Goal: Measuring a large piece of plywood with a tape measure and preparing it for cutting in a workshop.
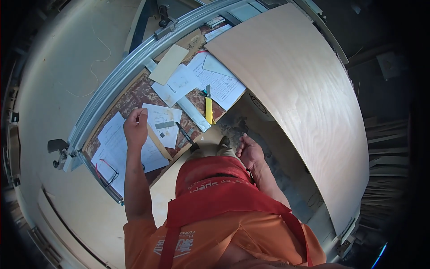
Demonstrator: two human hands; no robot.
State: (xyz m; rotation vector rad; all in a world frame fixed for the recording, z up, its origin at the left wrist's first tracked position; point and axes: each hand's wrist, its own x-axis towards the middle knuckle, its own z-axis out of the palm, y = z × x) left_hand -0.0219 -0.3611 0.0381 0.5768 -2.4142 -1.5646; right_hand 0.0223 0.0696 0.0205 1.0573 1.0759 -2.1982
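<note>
Red apron (pixel 224 202) and orange shirt (pixel 215 229) nearest. Landmark: yellow-handled tool (pixel 209 111), on bench (pixel 134 96). Left hand (pixel 135 125) left of it, fingers curled in; contents, cannot tell. Sketch sheet (pixel 156 114) between them. Left forearm (pixel 138 179) blocks sight of some papers (pixel 109 134). Right hand (pixel 251 153) right and bodyward of tool, fingers loosely bent; grip contents unclear. Large plywood panel (pixel 298 89) farther right; spectacles (pixel 117 172) well left.

We see grey, stained floor (pixel 271 140), stacked boards (pixel 385 168) at right, and a light streak (pixel 380 254) (thin, bluish) below.
</note>
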